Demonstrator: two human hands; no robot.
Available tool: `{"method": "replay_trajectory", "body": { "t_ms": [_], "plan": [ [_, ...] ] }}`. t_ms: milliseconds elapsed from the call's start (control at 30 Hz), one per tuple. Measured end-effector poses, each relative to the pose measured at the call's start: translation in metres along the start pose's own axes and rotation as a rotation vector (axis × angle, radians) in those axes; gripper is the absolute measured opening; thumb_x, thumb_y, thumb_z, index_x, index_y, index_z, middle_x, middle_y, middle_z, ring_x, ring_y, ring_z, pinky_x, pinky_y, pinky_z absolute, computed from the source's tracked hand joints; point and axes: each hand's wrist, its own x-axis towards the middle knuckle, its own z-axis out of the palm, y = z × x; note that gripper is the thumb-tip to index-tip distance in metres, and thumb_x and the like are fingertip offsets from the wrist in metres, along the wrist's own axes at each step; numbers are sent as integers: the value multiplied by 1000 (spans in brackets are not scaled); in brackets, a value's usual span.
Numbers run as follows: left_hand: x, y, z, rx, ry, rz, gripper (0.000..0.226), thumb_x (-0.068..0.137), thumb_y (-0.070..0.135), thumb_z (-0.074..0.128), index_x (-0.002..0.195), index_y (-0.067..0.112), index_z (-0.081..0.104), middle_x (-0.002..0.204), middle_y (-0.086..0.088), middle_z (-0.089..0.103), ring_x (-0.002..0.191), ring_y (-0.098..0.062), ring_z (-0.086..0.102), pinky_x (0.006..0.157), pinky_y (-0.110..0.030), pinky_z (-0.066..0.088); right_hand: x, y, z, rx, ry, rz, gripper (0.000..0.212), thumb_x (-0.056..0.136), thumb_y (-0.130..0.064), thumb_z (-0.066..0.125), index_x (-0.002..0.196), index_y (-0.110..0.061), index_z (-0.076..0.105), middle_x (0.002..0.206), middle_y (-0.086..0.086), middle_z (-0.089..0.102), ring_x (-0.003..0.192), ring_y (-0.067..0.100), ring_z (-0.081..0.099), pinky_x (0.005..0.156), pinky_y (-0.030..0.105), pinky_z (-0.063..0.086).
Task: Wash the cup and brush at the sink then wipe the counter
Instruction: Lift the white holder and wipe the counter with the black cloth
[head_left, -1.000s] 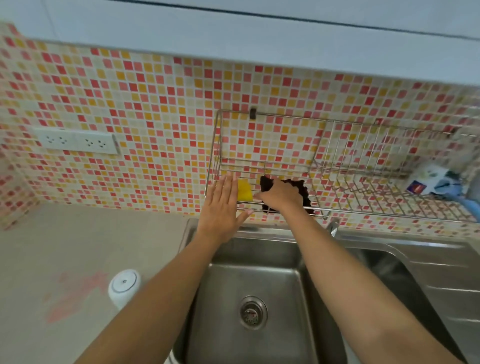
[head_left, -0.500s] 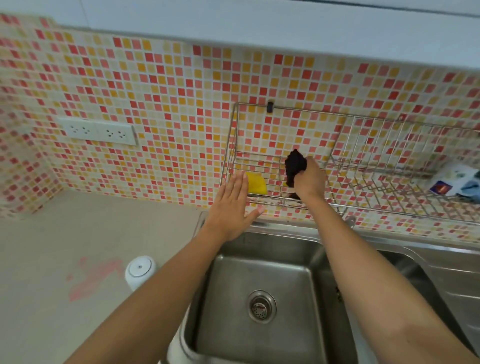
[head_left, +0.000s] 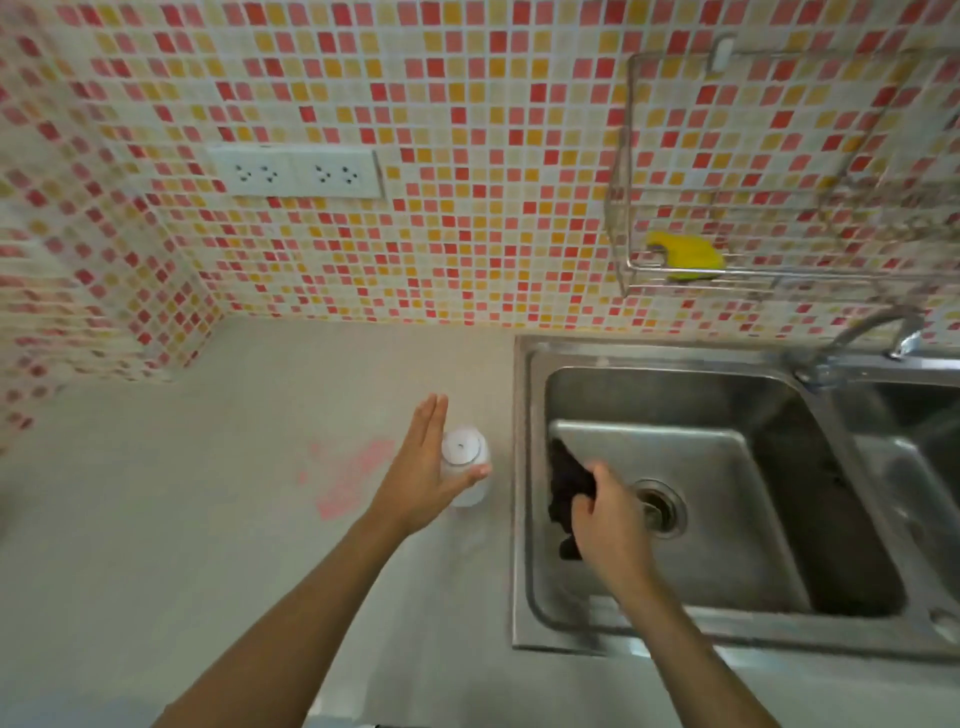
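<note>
Table (head_left: 182, 545): pink stain (head_left: 348, 480) near the cup, not yet wiped.
Sink (head_left: 524, 519): right hand (head_left: 608, 525) grips dark cloth (head_left: 566, 488) over the basin.
Cup (head_left: 465, 462): upside down (it seems), beside open left hand (head_left: 426, 467).
Next: carry the cloth to the stain.

A single head-worn camera looks steeply down and forward from close above the counter (head_left: 208, 519) and sink (head_left: 727, 395).
</note>
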Motion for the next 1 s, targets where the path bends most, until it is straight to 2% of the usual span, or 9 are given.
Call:
{"method": "replay_trajectory", "body": {
  "t_ms": [100,200,300,400,467,667,767,867,1000],
  "plan": [
    [-8,-45,1,-115,-69,-14,113,74,59,72,155,23,2,163,9,-1,149,-9,1,121,-33,11,-46,-2,80,-51,-219,65,38,95,-29,53,132,-21,50,118,-1,61,105,18,57,83,25,48],
    [0,-77,9,-225,-80,-63,115,69,53,80,155,22,10,162,5,14,147,-15,20,119,-39,24,-74,-6,122,-362,-113,-66,42,94,-50,40,116,-26,66,118,-6,66,108,18,58,93,36,41],
    [10,-88,26,-389,-86,-69,112,65,40,88,152,20,19,154,4,33,137,-12,37,112,-33,36,-77,5,141,-425,62,-200,37,90,-38,41,102,-24,74,112,-4,71,110,19,61,107,42,29],
    [19,-84,41,-483,-78,-9,102,61,28,91,143,30,30,139,13,47,123,4,46,99,-7,36,-63,19,154,-532,-69,-392,40,86,-24,43,117,-20,68,125,0,64,124,22,54,113,48,23],
    [25,-80,54,-502,-65,34,95,60,22,92,134,37,34,130,21,50,117,13,47,93,-1,34,-51,25,159,-607,-138,-499,45,84,-20,46,126,-18,63,133,2,59,129,24,49,116,49,20],
    [24,-71,55,-586,12,44,83,67,25,87,135,26,41,132,10,53,120,-3,51,100,-24,44,-59,5,190,-689,-183,-368,46,101,-41,30,139,-22,47,148,7,43,143,33,26,113,58,20],
    [16,-73,13,-663,172,21,87,66,24,89,137,28,38,132,11,52,122,2,49,99,-13,41,-92,-19,225,-678,-310,-499,50,101,-50,29,145,-28,35,155,3,32,145,32,17,111,58,16],
    [10,-96,-48,-644,349,-30,90,63,27,90,136,27,38,128,18,52,117,11,49,93,-6,41,-93,-56,264,-651,-354,-598,48,100,-52,29,145,-35,33,156,-2,29,145,30,21,110,62,13],
    [11,-148,-111,-532,548,-86,102,59,48,87,143,16,38,132,8,58,122,-2,54,102,-35,49,-30,-114,318,-625,-337,-631,48,99,-51,27,146,-39,27,158,-5,23,148,29,9,108,69,1]
  ]
}}
